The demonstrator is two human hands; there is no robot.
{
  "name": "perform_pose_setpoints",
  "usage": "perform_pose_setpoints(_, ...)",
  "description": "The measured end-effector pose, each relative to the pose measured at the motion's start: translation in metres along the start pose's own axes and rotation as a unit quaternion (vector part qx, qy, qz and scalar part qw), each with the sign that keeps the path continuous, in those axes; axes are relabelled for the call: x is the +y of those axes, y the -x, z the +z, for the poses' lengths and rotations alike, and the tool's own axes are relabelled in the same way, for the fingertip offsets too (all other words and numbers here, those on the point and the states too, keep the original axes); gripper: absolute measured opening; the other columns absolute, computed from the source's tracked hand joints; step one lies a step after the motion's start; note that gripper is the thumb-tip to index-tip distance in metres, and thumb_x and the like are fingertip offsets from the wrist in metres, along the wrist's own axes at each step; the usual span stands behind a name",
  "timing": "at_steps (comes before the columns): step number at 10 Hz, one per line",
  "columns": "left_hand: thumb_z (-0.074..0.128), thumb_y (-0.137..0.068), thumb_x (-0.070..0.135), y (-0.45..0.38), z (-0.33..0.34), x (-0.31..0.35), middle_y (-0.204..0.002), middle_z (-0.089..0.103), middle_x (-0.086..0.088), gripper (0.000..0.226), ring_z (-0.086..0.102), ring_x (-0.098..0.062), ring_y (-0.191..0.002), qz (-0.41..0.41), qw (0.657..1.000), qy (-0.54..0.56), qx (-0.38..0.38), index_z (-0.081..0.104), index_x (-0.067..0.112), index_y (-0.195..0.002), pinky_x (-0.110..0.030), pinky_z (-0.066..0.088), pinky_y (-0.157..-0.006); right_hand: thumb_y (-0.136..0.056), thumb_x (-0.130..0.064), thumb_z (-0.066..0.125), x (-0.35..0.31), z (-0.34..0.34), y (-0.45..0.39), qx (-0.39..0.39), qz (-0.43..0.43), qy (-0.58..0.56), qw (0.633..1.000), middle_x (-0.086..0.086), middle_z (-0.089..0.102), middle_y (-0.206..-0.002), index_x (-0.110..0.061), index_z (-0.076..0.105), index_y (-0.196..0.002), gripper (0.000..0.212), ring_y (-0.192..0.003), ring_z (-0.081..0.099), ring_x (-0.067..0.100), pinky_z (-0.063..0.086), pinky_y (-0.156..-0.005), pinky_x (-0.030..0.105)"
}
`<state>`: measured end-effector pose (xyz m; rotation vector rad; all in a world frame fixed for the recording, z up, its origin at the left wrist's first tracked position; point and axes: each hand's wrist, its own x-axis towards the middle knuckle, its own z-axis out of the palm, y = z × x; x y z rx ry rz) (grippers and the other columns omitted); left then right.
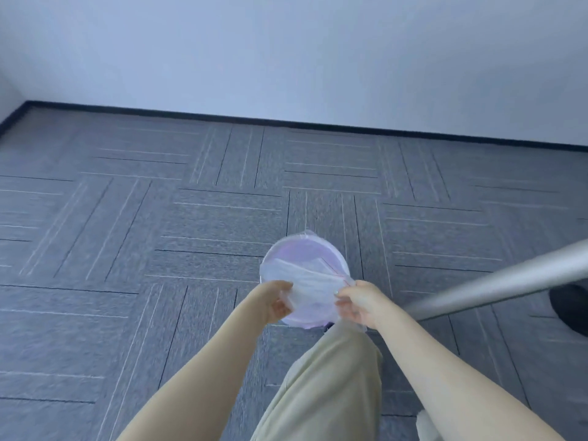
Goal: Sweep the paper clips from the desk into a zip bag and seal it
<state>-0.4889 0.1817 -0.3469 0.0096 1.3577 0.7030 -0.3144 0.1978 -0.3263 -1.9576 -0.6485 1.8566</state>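
Pinching the zip bag (pixel 313 283) between both hands — left hand (pixel 276 300), right hand (pixel 358 302) — sealing seemingly underway, clips unseen

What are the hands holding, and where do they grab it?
Both hold a clear zip bag. The left hand pinches its left edge, the right hand its right end, near the red zip line.
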Motion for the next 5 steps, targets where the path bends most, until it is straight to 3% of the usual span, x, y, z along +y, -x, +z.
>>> perform_pose_setpoints(1,0.053,-0.088,0.013,-0.015,0.003,0.01,-0.083,0.053,-0.014,0.029,0.056,-0.026,-0.071,-0.022,0.999,0.044,-0.006,0.045,0.003,-0.113,-0.026,0.054,-0.043,-0.088,-0.002,0.05,-0.009,0.006,-0.021,0.021,0.021,-0.012,0.999,0.009,0.054,-0.077,-0.011,0.047,-0.104,0.018,-0.062,0.056,0.021,0.048,-0.04,0.025)
perform_pose_setpoints(2,0.05,-0.09,0.019,-0.029,0.003,0.02,-0.119,0.051,-0.021,0.045,0.056,-0.034,-0.105,-0.034,0.997,0.068,0.004,0.034,0.005,-0.129,-0.04,0.05,-0.088,-0.09,-0.021,0.055,-0.022,0.008,-0.033,0.026,0.043,-0.005,0.999,0.009,0.053,-0.089,-0.011,0.05,-0.096,0.012,-0.075,0.059,0.023,0.052,-0.055,0.037)
perform_pose_setpoints(3,0.049,-0.09,0.021,-0.037,0.002,0.026,-0.139,0.039,-0.021,0.054,0.047,-0.036,-0.122,-0.031,0.998,0.057,0.025,0.026,0.005,-0.137,-0.045,0.042,-0.096,-0.091,-0.026,0.053,-0.033,0.007,-0.036,0.018,0.046,-0.005,0.999,0.009,0.054,-0.09,-0.015,0.05,-0.083,0.015,-0.09,0.057,0.028,0.052,-0.066,0.041)
perform_pose_setpoints(4,0.045,-0.092,0.021,-0.04,0.002,0.024,-0.14,0.039,-0.021,0.051,0.046,-0.036,-0.122,-0.01,0.997,0.064,0.029,0.026,0.008,-0.138,-0.047,0.039,-0.1,-0.092,-0.026,0.05,-0.034,0.006,-0.038,-0.002,0.043,-0.002,0.999,0.008,0.057,-0.101,-0.017,0.051,-0.079,0.016,-0.095,0.056,0.026,0.049,-0.082,0.044)
perform_pose_setpoints(5,0.042,-0.094,0.023,-0.034,0.003,0.021,-0.136,0.044,-0.019,0.047,0.048,-0.034,-0.12,0.004,0.996,0.075,0.037,0.029,0.007,-0.136,-0.045,0.038,-0.099,-0.093,-0.026,0.048,-0.038,0.005,-0.028,-0.039,0.027,-0.014,0.999,0.005,0.06,-0.106,-0.017,0.052,-0.085,0.012,-0.094,0.056,0.021,0.047,-0.082,0.039)
